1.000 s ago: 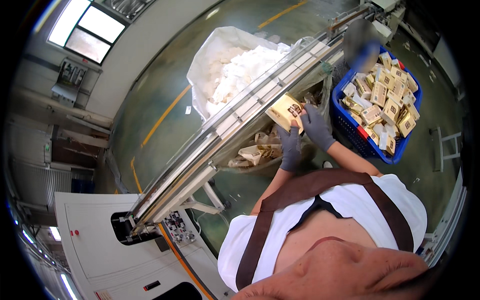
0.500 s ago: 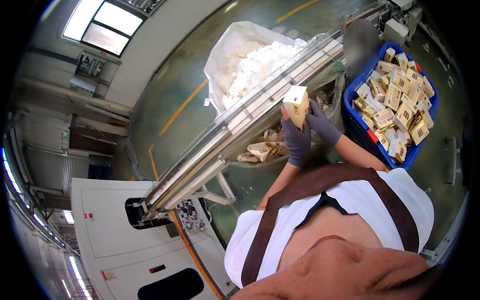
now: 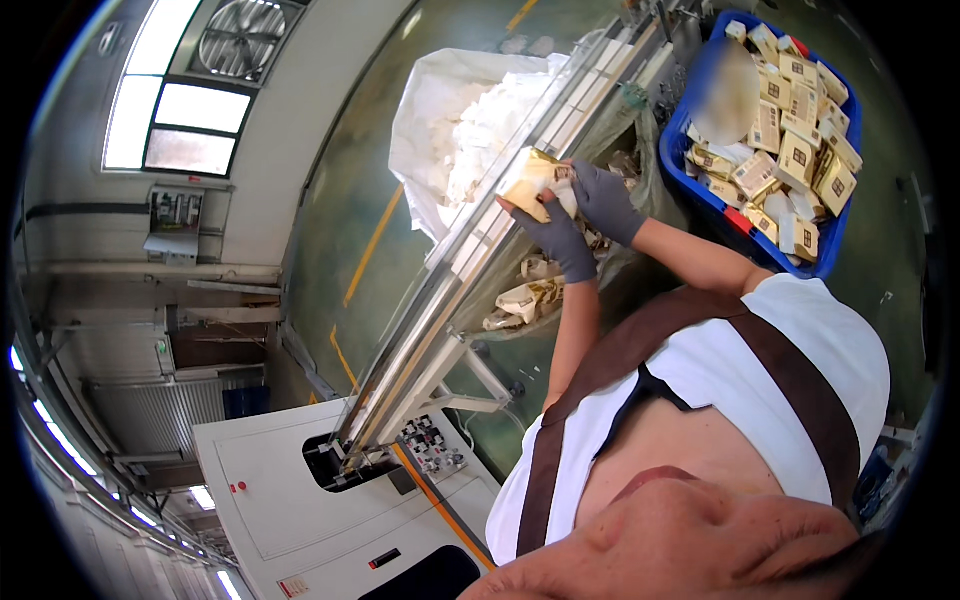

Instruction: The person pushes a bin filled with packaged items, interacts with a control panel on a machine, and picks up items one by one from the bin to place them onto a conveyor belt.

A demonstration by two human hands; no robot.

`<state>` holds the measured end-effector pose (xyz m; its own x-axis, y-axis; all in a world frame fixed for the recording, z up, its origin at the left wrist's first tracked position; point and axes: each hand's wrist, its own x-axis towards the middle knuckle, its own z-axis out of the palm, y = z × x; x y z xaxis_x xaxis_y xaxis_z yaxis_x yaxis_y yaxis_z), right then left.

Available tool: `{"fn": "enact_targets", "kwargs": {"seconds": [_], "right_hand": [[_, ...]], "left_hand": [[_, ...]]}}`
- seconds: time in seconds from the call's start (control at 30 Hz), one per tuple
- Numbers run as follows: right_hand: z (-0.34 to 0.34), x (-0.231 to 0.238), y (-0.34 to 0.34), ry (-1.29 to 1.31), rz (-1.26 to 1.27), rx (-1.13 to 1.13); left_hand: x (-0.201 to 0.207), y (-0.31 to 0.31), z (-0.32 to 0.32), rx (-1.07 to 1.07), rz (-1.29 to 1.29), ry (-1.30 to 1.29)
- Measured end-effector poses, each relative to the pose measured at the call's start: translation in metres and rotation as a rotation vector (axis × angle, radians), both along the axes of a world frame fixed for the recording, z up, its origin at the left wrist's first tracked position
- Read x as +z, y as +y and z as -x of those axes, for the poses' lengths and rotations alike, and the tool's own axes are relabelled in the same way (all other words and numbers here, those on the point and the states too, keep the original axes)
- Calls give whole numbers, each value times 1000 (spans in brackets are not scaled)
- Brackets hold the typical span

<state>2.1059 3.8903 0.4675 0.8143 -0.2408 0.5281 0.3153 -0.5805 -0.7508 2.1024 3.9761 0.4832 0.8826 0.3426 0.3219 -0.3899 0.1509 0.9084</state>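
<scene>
A gold-and-white soft tissue pack [image 3: 528,180] is held between both my hands above the conveyor rail. My left hand [image 3: 558,242], in a grey glove with bare fingertips, grips its near side, thumb and fingers spread around it. In a matching glove, my right hand [image 3: 606,200] has its fingers closed on the right end of the pack. Film at that end looks crumpled, and white shows there; whether it is torn I cannot tell. Beneath the hands runs the narrow conveyor [image 3: 470,258], carrying a row of white blocks.
To the right stands a blue basket [image 3: 690,188] heaped with gold-and-white packs. Beyond the conveyor, a large white sack [image 3: 415,130] holds loose white paper. A clear bag [image 3: 640,150] with crumpled wrappers [image 3: 530,300] hangs on the near side. The conveyor meets a white machine cabinet [image 3: 270,480].
Both hands have carried the pack left and farther out over the conveyor. The pack has tipped from upright to lying, and its right end now looks crumpled. The whole view has shifted.
</scene>
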Motion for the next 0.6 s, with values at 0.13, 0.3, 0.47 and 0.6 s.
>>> {"fn": "enact_targets", "kwargs": {"seconds": [0.13, 0.3, 0.47, 0.6], "right_hand": [[-29, 18, -29, 37, -576, -211], [-42, 36, -27, -52, -625, -247], [-41, -19, -36, 127, -938, 353], [-24, -48, -45, 561, -1220, 1108]], "left_hand": [[9, 2, -12, -240, 218, 143], [-21, 36, -48, -1040, 1447, 633], [-17, 51, -34, -1213, 448, 501], [8, 54, -2, -1334, 262, 506]]}}
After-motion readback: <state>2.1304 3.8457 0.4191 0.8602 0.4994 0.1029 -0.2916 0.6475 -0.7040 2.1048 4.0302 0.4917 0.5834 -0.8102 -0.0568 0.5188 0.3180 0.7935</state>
